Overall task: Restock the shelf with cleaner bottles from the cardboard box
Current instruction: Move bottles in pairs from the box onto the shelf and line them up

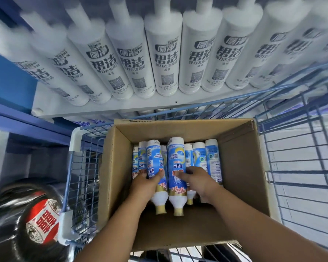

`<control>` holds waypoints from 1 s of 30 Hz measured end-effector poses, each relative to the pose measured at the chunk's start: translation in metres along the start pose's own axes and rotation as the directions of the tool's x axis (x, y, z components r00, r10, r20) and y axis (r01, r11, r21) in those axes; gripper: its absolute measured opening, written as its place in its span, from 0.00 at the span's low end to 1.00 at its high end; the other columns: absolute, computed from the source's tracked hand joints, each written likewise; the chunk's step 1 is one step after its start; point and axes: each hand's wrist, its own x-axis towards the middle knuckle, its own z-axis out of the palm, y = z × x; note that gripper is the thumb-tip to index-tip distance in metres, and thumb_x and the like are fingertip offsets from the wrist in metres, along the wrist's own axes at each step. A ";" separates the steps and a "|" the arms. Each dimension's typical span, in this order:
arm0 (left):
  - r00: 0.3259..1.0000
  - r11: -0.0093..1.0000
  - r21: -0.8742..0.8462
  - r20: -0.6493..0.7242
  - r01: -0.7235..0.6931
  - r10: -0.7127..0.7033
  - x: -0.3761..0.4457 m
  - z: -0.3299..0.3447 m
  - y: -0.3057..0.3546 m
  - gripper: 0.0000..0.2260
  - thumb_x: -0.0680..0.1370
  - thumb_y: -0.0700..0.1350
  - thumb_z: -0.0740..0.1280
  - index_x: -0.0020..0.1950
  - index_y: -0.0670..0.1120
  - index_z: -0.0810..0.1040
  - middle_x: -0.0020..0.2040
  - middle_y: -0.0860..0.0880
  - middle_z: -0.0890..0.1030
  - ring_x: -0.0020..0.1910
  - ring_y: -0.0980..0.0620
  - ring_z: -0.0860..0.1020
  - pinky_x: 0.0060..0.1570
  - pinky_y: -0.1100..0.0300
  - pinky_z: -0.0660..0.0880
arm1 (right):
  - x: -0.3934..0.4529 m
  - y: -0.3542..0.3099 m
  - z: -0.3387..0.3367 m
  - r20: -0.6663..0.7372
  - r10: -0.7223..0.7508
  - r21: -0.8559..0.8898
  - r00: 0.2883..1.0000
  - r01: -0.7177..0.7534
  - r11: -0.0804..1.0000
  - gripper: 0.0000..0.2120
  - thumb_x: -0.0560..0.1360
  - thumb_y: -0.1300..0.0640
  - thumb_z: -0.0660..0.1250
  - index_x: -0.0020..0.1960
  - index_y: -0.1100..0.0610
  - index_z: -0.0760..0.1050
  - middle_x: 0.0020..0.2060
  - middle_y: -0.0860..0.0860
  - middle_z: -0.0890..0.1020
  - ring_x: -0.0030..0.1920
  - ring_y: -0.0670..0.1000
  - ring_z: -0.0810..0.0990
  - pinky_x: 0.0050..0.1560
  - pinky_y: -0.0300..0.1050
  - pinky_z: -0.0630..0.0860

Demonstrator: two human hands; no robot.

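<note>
Reaching down into an open brown cardboard box (pixel 240 167), both of the person's bare hands are on bottles, seen from the head camera. The box sits inside a blue wire shopping cart (pixel 299 167), close under a white shelf (pixel 106 108).

The left hand (pixel 144 183) has its fingers curled round a blue-labelled white cleaner bottle with a yellow cap (pixel 155 167), gripping it about mid-body; that bottle is tilted, cap pointing toward the box's near wall. The right hand (pixel 196 179) rests on a second blue-labelled white bottle (pixel 176 167) just beside the first, fingers bent over its label with the thumb side against it, though how firmly it grips I cannot tell. More bottles of the same kind (pixel 206 159) stand packed along the box's far wall, touching one another.

On the white shelf a row of tall white cylindrical bottles with black lettering (pixel 165 59) stands side by side. At the lower left, outside the cart, sits a dark glossy object with a red and white label (pixel 44 222).
</note>
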 end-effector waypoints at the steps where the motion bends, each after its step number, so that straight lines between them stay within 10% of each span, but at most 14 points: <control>1: 1.000 1.000 -0.022 0.014 -0.006 0.006 -0.012 -0.004 0.006 0.17 0.73 0.56 0.75 0.58 0.50 0.79 0.50 0.49 0.85 0.46 0.50 0.85 0.45 0.51 0.83 | -0.010 -0.005 -0.001 -0.005 -0.015 -0.005 1.000 0.015 1.000 0.20 0.75 0.48 0.73 0.64 0.55 0.77 0.55 0.50 0.85 0.53 0.49 0.85 0.50 0.46 0.83; 7: 0.997 0.996 -0.063 0.049 -0.063 0.067 -0.085 -0.028 0.036 0.20 0.73 0.58 0.74 0.59 0.49 0.78 0.49 0.49 0.85 0.44 0.51 0.85 0.34 0.59 0.79 | -0.078 -0.038 0.000 -0.030 -0.102 0.019 0.994 0.102 0.995 0.18 0.75 0.47 0.73 0.61 0.55 0.78 0.54 0.50 0.85 0.51 0.48 0.86 0.46 0.44 0.83; 16: 0.971 0.957 -0.188 0.053 -0.219 0.233 -0.174 -0.073 0.074 0.19 0.70 0.56 0.77 0.51 0.43 0.84 0.43 0.45 0.87 0.43 0.45 0.86 0.53 0.42 0.82 | -0.177 -0.089 0.019 -0.007 -0.269 0.009 0.963 0.269 0.963 0.19 0.74 0.46 0.74 0.59 0.57 0.80 0.50 0.49 0.87 0.50 0.49 0.87 0.47 0.45 0.82; 30: 0.812 0.762 -0.345 -0.002 -0.548 0.583 -0.315 -0.145 0.179 0.15 0.75 0.53 0.73 0.54 0.42 0.83 0.46 0.45 0.87 0.45 0.46 0.86 0.50 0.48 0.82 | -0.299 -0.205 0.059 -0.099 -0.564 0.113 0.820 0.573 0.812 0.16 0.75 0.51 0.74 0.56 0.61 0.81 0.47 0.54 0.88 0.49 0.55 0.87 0.54 0.53 0.83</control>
